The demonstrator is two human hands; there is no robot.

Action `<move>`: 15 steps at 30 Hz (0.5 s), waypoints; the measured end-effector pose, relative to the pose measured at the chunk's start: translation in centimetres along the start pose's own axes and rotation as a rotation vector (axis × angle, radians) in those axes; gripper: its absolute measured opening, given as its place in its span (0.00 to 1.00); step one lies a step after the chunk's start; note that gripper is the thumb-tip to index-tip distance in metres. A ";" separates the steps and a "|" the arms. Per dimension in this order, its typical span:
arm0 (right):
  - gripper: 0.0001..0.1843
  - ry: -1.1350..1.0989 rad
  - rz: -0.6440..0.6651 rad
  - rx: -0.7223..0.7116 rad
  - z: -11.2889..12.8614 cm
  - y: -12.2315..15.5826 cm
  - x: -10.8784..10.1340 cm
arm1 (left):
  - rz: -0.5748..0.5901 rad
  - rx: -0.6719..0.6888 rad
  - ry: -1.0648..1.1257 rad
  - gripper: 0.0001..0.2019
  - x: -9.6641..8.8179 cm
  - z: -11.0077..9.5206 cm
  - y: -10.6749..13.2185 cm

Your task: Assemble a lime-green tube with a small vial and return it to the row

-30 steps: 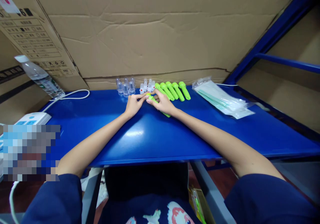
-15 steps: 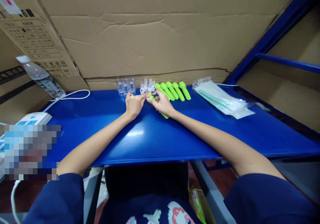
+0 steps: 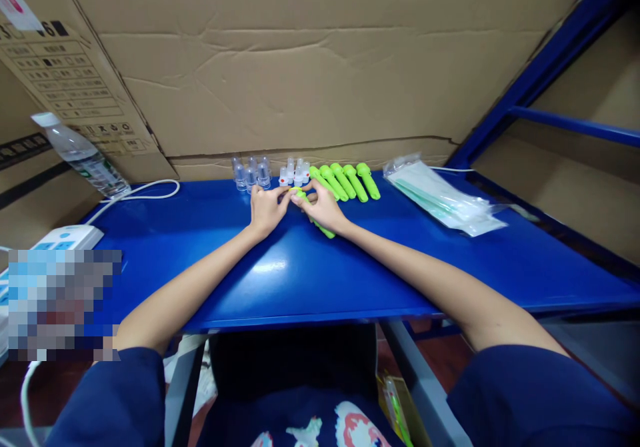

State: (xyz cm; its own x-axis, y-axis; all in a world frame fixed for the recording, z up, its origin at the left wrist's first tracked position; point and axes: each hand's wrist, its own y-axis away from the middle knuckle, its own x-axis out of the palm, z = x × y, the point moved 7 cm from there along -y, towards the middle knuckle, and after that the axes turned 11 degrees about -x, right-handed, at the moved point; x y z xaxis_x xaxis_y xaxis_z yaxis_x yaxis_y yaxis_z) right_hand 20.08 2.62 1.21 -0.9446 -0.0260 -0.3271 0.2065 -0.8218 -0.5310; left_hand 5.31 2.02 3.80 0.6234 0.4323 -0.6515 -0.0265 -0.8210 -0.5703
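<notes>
At the far left, a clear plastic water bottle with a white cap (image 3: 80, 154) leans tilted against the brown cardboard wall (image 3: 300, 67). Near it, a white power strip (image 3: 65, 237) rests on the blue metal table (image 3: 250, 267).

At the table's far edge stands a cluster of small clear plastic vials (image 3: 251, 174); their contents cannot be told.

The left hand (image 3: 266, 208), fingers curled, pinches with thumb and forefinger at the far tip of a lime-green plastic tube (image 3: 325, 232). The right hand (image 3: 323, 208) is closed around that tube's body, just above the table, in front of the vials.

Just right of the hands lies a row of matching green tubes (image 3: 345, 180).

Farther right, a clear plastic bag (image 3: 443, 197) lies flat, holding pale green sticks.
</notes>
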 end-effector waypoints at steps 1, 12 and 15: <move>0.30 -0.008 -0.001 -0.005 -0.1 -0.1 -0.2 | 0.025 0.002 0.071 0.11 0.1 0.2 -0.1; 0.34 -0.123 0.051 0.001 -0.9 -0.6 -0.7 | 0.294 0.131 0.457 0.12 0.8 1.3 -1.3; 0.34 -0.145 0.069 0.012 -0.7 -0.6 -0.5 | 0.321 0.102 0.475 0.11 0.8 1.7 -1.6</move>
State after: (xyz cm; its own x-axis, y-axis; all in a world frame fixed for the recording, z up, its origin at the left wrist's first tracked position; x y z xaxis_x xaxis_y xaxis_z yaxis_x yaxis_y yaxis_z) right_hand 20.64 3.54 1.11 -0.9553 -0.1640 -0.2458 0.2702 -0.8217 -0.5018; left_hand 4.49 4.31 3.31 0.8533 -0.0660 -0.5172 -0.3324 -0.8331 -0.4420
